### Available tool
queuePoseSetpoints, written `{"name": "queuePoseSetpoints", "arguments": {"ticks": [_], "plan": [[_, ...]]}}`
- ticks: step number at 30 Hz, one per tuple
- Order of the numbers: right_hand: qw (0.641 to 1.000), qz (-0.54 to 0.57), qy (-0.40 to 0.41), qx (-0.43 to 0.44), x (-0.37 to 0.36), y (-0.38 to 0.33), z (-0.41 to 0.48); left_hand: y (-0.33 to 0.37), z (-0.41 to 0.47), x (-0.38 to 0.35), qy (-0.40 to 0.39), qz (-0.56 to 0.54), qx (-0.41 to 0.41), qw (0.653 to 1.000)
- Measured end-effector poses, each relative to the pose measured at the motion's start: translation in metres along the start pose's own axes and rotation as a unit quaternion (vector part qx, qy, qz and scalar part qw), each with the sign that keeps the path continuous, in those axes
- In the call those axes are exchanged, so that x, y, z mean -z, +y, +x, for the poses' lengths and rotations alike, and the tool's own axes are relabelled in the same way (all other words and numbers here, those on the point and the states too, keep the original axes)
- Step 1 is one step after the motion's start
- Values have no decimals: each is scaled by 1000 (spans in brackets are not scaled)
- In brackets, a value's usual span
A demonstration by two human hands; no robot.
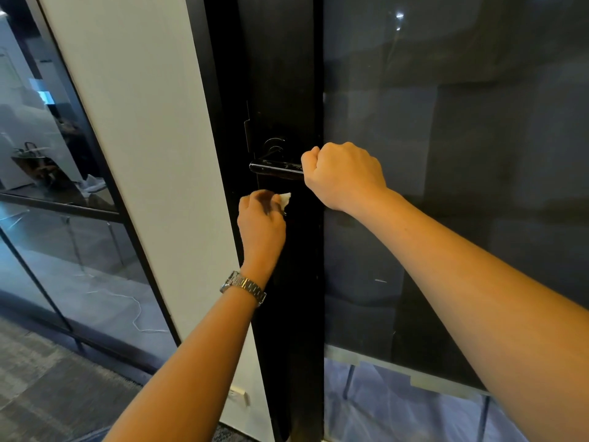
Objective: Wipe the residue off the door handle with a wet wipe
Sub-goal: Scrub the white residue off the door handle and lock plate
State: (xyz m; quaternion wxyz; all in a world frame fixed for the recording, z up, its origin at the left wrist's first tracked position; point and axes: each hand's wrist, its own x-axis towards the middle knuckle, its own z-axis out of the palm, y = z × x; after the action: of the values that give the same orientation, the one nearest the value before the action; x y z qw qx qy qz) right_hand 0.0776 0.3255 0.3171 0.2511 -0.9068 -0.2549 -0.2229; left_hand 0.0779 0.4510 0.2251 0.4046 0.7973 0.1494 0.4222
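A slim, glossy black metal lever door handle is mounted level on the matte black door stile, just below a round black lock plate. Pale flecks and smears are seen along the handle's shiny top face. Its right end is enclosed by the right hand, whose fingers are curled tightly round the bar in a fist. Just below the handle, apart from it, a small crumpled white wet wipe is pinched in the curled fingers of the left hand, with only one soft corner showing. A linked silver metal wristwatch is worn on the left wrist. The stile is flanked by a dark, reflective glass pane on the right and a smooth white wall panel on the left.
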Motion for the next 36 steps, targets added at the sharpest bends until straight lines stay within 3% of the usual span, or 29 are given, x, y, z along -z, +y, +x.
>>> {"name": "queuePoseSetpoints", "arguments": {"ticks": [3,5,6,8,10,11,12,13,17,19,22,25,30,34,36], "plan": [[1000,1,2,-2,-1,0,-1,3,-9,-6,9,-60,95,994],[1000,1,1,-1,0,0,-1,8,-9,-6,13,-163,210,964],[1000,1,-2,-1,0,-1,-1,11,-9,-4,12,-223,284,933],[1000,1,-7,-3,1,-1,-1,12,-8,2,-8,-370,414,832],[1000,1,-6,-6,1,-1,-1,11,-8,7,-15,-521,479,706],[1000,1,-5,-6,1,-1,-2,12,-9,8,-19,-561,499,661],[1000,2,-4,-6,0,-1,-2,14,-10,9,-30,-580,502,641],[1000,3,-2,-6,0,-1,-2,17,-13,8,-41,-566,498,656],[1000,4,3,-5,0,-1,-3,18,-26,-1,-26,-385,472,792],[1000,1,6,-5,0,0,-3,9,-24,-5,-3,-320,451,833],[1000,1,5,-3,0,-1,-3,-2,-18,-3,57,-325,471,818],[1000,-4,5,-2,-1,0,-2,-4,-17,-2,63,-371,469,799],[1000,1,0,2,1,0,-2,5,-34,-10,-20,-360,415,835],[1000,5,0,2,0,0,-3,-5,-25,-7,26,-352,401,846],[1000,4,1,2,-1,1,-2,-8,-17,-1,32,-340,356,870]]}}
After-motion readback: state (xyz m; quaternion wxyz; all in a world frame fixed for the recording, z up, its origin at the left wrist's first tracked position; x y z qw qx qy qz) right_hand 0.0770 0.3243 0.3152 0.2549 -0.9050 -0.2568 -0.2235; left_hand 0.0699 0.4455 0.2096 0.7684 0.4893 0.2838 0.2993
